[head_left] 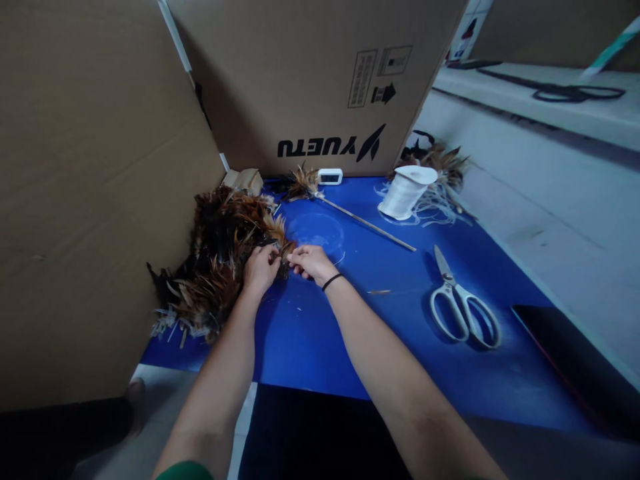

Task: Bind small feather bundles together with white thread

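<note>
A big heap of brown and black feathers [220,257] lies on the left of the blue table, its pale quill ends toward the front. At the heap's right edge, my left hand [261,267] is closed with thumb and fingers pinched on feathers. My right hand [313,262], a dark band on its wrist, is close beside it and also pinches at the feathers there. How many feathers each hand grips is hidden. Beyond the hands lies a thin stick [367,222] with a tuft of feathers [301,185] bound at its far end.
Scissors [457,303] lie on the right of the blue tabletop [320,340], near a dark flat object [575,367]. A spool of white string [407,193] stands behind, before more feathers [447,163]. A small white digital display [330,177] sits against the cardboard box [310,80]. Cardboard [85,167] walls the left side.
</note>
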A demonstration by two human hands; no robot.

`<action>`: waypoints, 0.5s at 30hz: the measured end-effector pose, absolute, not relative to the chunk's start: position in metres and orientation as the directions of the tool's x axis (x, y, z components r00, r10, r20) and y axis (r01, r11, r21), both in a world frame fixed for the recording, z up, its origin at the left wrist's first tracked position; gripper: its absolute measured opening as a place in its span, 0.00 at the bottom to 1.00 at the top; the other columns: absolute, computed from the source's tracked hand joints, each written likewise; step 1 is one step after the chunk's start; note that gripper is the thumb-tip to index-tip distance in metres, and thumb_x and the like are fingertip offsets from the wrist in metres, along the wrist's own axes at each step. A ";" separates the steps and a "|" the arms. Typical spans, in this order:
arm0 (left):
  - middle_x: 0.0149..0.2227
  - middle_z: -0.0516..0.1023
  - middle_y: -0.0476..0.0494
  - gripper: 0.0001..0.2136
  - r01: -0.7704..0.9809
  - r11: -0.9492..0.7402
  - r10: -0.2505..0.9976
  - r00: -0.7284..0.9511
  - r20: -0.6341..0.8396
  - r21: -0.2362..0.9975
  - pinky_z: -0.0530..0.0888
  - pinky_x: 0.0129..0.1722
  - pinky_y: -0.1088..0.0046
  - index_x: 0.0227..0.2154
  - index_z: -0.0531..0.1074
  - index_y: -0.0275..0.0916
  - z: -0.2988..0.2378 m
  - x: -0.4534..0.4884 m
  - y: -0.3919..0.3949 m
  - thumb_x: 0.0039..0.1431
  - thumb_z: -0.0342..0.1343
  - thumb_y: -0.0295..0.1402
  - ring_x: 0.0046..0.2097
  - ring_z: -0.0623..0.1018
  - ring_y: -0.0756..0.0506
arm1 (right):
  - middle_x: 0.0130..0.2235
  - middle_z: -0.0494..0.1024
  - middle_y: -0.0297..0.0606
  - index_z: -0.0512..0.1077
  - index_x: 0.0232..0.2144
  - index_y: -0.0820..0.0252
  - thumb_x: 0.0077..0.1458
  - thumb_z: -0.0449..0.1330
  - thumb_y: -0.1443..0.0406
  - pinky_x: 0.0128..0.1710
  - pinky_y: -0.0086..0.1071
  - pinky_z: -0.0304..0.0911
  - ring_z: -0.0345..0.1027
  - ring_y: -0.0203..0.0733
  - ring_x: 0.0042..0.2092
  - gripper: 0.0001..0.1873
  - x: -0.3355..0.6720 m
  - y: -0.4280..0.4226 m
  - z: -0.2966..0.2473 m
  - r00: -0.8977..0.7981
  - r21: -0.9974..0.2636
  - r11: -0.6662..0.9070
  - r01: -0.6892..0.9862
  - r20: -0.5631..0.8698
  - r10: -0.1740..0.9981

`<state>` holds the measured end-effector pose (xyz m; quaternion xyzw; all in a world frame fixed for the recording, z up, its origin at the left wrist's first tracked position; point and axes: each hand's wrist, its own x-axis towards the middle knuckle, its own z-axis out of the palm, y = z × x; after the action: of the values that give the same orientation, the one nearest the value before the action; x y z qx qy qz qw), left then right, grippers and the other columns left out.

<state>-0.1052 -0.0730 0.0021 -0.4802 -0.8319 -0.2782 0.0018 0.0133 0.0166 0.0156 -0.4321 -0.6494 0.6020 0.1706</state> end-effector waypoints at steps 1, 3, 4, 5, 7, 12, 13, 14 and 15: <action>0.32 0.70 0.46 0.07 0.800 0.379 0.797 -0.537 0.275 0.465 0.66 0.36 0.74 0.35 0.73 0.41 0.002 -0.106 -0.073 0.53 0.55 0.32 0.33 0.71 0.48 | 0.20 0.73 0.30 0.67 0.26 0.61 0.52 0.60 0.68 0.14 0.21 0.52 0.63 0.28 0.17 0.05 0.014 0.017 0.014 -0.559 -0.920 -0.076 0.385 -0.298 0.774; 0.31 0.70 0.47 0.06 0.799 0.369 0.796 -0.536 0.283 0.474 0.67 0.37 0.74 0.35 0.73 0.41 0.001 -0.107 -0.072 0.53 0.55 0.32 0.34 0.71 0.48 | 0.18 0.72 0.32 0.69 0.23 0.62 0.50 0.61 0.67 0.17 0.23 0.54 0.64 0.30 0.18 0.06 0.015 0.017 0.012 -0.547 -0.894 -0.020 0.447 -0.290 0.785; 0.31 0.70 0.47 0.06 0.797 0.365 0.795 -0.536 0.285 0.481 0.67 0.37 0.73 0.34 0.73 0.41 0.001 -0.107 -0.072 0.53 0.55 0.31 0.34 0.71 0.48 | 0.17 0.72 0.33 0.69 0.20 0.62 0.48 0.62 0.66 0.18 0.24 0.55 0.65 0.31 0.18 0.09 0.016 0.016 0.012 -0.549 -0.882 0.006 0.471 -0.288 0.784; 0.30 0.70 0.47 0.06 0.795 0.360 0.794 -0.536 0.286 0.489 0.67 0.38 0.73 0.34 0.73 0.41 0.000 -0.108 -0.072 0.52 0.55 0.31 0.34 0.71 0.48 | 0.16 0.71 0.34 0.69 0.17 0.62 0.47 0.63 0.65 0.19 0.25 0.56 0.65 0.33 0.19 0.11 0.016 0.014 0.012 -0.559 -0.868 0.041 0.495 -0.282 0.780; 0.30 0.70 0.47 0.06 0.790 0.351 0.792 -0.537 0.290 0.503 0.67 0.38 0.73 0.34 0.73 0.40 0.000 -0.109 -0.072 0.52 0.55 0.30 0.34 0.72 0.48 | 0.16 0.72 0.36 0.70 0.15 0.61 0.45 0.64 0.62 0.23 0.27 0.58 0.67 0.35 0.21 0.13 0.016 0.009 0.014 -0.586 -0.823 0.158 0.546 -0.240 0.774; 0.29 0.71 0.47 0.08 0.783 0.338 0.788 -0.539 0.299 0.522 0.67 0.40 0.73 0.34 0.73 0.39 0.001 -0.110 -0.072 0.51 0.53 0.26 0.35 0.72 0.47 | 0.24 0.77 0.38 0.76 0.20 0.58 0.44 0.61 0.61 0.28 0.29 0.59 0.71 0.39 0.29 0.07 0.011 -0.005 0.025 -0.598 -0.649 0.385 0.656 -0.135 0.790; 0.30 0.72 0.46 0.07 0.779 0.337 0.787 -0.541 0.295 0.529 0.67 0.40 0.72 0.34 0.73 0.39 0.002 -0.111 -0.072 0.51 0.53 0.26 0.36 0.72 0.47 | 0.24 0.77 0.38 0.76 0.20 0.57 0.44 0.61 0.61 0.28 0.29 0.58 0.71 0.39 0.29 0.07 0.010 -0.005 0.026 -0.598 -0.649 0.381 0.659 -0.144 0.788; 0.30 0.72 0.46 0.07 0.772 0.336 0.788 -0.545 0.288 0.540 0.67 0.40 0.72 0.34 0.73 0.39 0.002 -0.111 -0.072 0.53 0.52 0.27 0.36 0.72 0.47 | 0.24 0.77 0.38 0.75 0.20 0.57 0.44 0.60 0.61 0.28 0.29 0.58 0.71 0.39 0.30 0.08 0.009 -0.006 0.026 -0.600 -0.655 0.374 0.657 -0.153 0.786; 0.30 0.72 0.46 0.07 0.763 0.330 0.790 -0.545 0.279 0.555 0.68 0.40 0.72 0.33 0.73 0.39 0.003 -0.111 -0.072 0.54 0.52 0.29 0.36 0.72 0.47 | 0.24 0.77 0.38 0.75 0.19 0.57 0.45 0.60 0.61 0.27 0.28 0.58 0.71 0.39 0.30 0.08 0.007 -0.005 0.025 -0.601 -0.664 0.367 0.651 -0.156 0.784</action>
<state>-0.1110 -0.0718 0.0028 -0.4764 -0.8153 -0.3284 -0.0207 0.0070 -0.0051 0.0253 -0.4369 -0.8213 0.3546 0.0938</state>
